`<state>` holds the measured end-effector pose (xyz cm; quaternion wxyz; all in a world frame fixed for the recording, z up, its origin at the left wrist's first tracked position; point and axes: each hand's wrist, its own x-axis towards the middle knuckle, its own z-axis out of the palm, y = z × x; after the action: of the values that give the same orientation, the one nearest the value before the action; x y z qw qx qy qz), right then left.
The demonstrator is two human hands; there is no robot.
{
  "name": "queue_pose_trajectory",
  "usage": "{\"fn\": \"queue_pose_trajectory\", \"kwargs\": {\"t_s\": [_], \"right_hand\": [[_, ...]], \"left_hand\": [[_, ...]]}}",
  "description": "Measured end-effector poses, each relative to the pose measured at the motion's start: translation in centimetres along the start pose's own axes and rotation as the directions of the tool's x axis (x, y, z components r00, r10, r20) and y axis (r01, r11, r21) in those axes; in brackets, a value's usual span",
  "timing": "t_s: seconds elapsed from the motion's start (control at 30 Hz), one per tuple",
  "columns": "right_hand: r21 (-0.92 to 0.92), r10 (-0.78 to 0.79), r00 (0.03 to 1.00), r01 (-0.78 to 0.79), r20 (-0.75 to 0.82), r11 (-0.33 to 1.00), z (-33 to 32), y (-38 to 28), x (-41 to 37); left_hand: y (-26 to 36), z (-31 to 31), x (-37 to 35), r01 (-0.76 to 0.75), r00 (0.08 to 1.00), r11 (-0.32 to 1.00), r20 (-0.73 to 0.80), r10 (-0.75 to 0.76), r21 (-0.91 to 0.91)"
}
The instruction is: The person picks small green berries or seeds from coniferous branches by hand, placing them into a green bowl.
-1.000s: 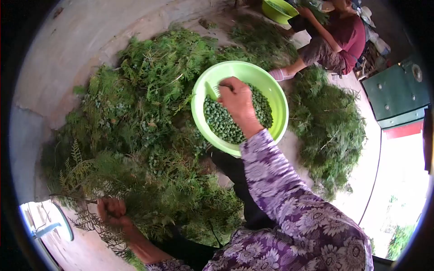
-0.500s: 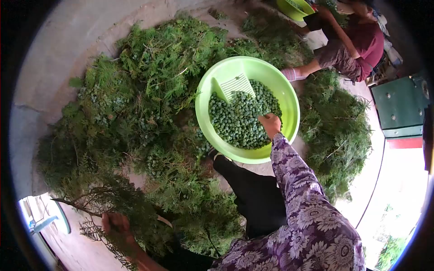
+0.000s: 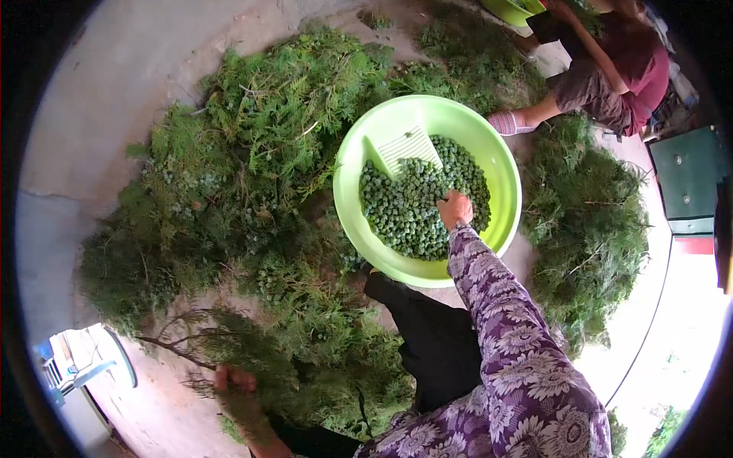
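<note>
My right hand point(image 3: 456, 208) is in the light green basin point(image 3: 504, 221), just over or touching the small round green seed cones point(image 3: 412, 202) heaped there. Its fingers are pinched together, and what they hold, if anything, is hidden. A ribbed green scoop point(image 3: 410, 149) lies partly sunk in the cones. At the lower left, my left hand point(image 3: 235, 379) is closed around a leafy conifer branch point(image 3: 179, 349) with a bare woody stem. Motion blurs that hand slightly.
Cut conifer foliage point(image 3: 282, 114) is piled left of the basin, with another heap point(image 3: 588, 221) on the right. A seated person point(image 3: 603, 69) is at the top right, near another green basin point(image 3: 515, 9). A dark green cabinet point(image 3: 687, 175) stands at the right.
My left hand has shifted right and slightly down in view, with the branch. My right hand stays over the cones, now lower against them. The view has drifted a little.
</note>
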<state>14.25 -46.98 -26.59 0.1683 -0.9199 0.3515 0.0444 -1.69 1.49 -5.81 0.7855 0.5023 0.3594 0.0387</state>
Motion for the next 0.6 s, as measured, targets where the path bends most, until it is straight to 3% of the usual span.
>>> {"fn": "queue_pose_trajectory", "kwargs": {"t_s": [0.07, 0.13, 0.2, 0.23, 0.27, 0.33, 0.37, 0.43, 0.47, 0.5, 0.53, 0.57, 0.6], "right_hand": [[0.126, 0.033, 0.997, -0.041, 0.066, 0.991, 1.0, 1.3, 0.9], [0.114, 0.008, 0.998, -0.015, 0.063, 0.993, 0.4, 2.0, 0.9], [0.376, 0.020, 0.994, -0.061, 0.111, 0.925, 0.7, 3.3, 1.3], [0.612, 0.015, 0.968, -0.171, 0.251, 0.772, -0.1, 3.7, 1.1], [0.759, 0.026, 0.890, -0.404, 0.455, 0.510, -5.3, 1.5, -1.3], [0.835, -0.190, 0.818, -0.500, 0.543, 0.230, -6.5, 2.8, -1.0], [0.844, -0.207, 0.823, -0.487, 0.530, 0.224, -8.2, 2.6, -1.6], [0.810, -0.314, 0.781, -0.583, 0.540, -0.059, -12.8, 1.5, -3.7], [0.816, -0.330, 0.781, -0.576, 0.530, -0.055, -14.5, 1.4, -4.5], [0.790, -0.380, 0.775, -0.592, 0.504, -0.160, -16.0, 1.2, -5.3], [0.750, -0.432, 0.767, -0.609, 0.475, -0.257, -17.6, 0.8, -6.2], [0.756, -0.490, 0.744, -0.613, 0.454, -0.230, -19.7, 0.4, -7.9], [0.758, -0.577, 0.727, -0.597, 0.373, -0.261, -20.5, -0.2, -9.1]], "left_hand": [[-0.8, -0.2, -1.7, -0.012, 0.999, 1.000, 0.050, 0.013, -0.016], [-0.8, 0.1, -3.6, -0.008, 0.997, 0.998, 0.078, 0.012, -0.062], [-0.9, -0.1, -5.6, -0.079, 0.996, 0.993, 0.025, 0.082, -0.089], [-0.8, -0.6, -6.3, -0.073, 0.996, 0.990, 0.049, 0.079, -0.120], [-0.7, -0.8, -7.2, -0.065, 0.994, 0.986, 0.074, 0.077, -0.153], [-0.4, -0.6, -9.1, -0.087, 0.992, 0.982, 0.073, 0.101, -0.169], [-0.4, -0.5, -10.2, -0.091, 0.993, 0.979, 0.063, 0.104, -0.181], [-0.3, 0.9, -12.5, -0.105, 0.993, 0.971, 0.028, 0.114, -0.216], [-0.3, 1.5, -13.6, -0.102, 0.995, 0.965, -0.011, 0.103, -0.243], [-0.4, 1.6, -14.5, -0.117, 0.993, 0.958, -0.016, 0.117, -0.261], [-0.7, 1.3, -15.0, -0.096, 0.989, 0.964, 0.082, 0.120, -0.248], [-1.1, 1.1, -15.6, -0.082, 0.977, 0.969, 0.175, 0.125, -0.235], [-1.5, 1.6, -16.3, -0.106, 0.976, 0.959, 0.158, 0.151, -0.262]]}}
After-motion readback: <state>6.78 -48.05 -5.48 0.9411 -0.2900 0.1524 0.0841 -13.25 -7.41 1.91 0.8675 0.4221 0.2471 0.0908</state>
